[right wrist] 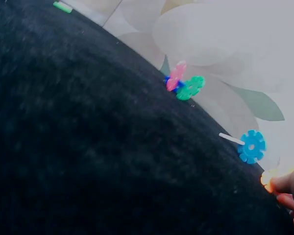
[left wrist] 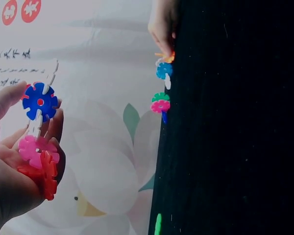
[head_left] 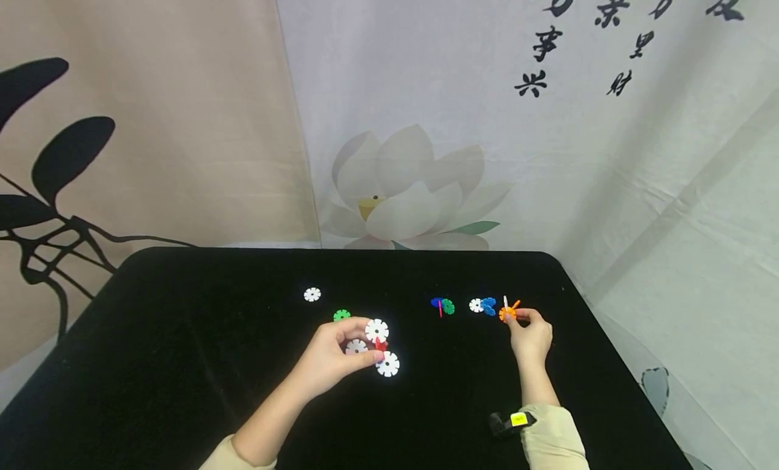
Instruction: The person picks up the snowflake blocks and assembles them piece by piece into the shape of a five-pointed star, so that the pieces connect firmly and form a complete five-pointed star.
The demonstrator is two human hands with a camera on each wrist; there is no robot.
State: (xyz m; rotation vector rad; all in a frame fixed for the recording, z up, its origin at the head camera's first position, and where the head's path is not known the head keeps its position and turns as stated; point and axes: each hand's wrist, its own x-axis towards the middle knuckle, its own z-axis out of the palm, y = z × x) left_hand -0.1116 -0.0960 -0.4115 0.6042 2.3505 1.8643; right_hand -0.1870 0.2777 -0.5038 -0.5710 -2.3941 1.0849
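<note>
My left hand (head_left: 325,362) holds a chain of slotted plastic snowflake discs joined edge to edge, close over the table. White discs (head_left: 388,365) show in the head view; in the left wrist view a blue disc (left wrist: 49,105), a pink disc (left wrist: 28,149) and a red disc (left wrist: 50,178) sit along the palm. At the right, my right hand (head_left: 531,338) pinches an orange disc (head_left: 505,314) between thumb and fingers, with a white and another orange piece standing up from it. Just left of that is a joined blue-and-white disc cluster (head_left: 489,307).
A joined green, pink and blue cluster (head_left: 448,307) lies farther left on the black table (head_left: 152,362). Beyond my left hand lie a loose green disc (head_left: 341,314) and a loose white disc (head_left: 312,294). A printed curtain (head_left: 426,64) hangs behind the table's far edge.
</note>
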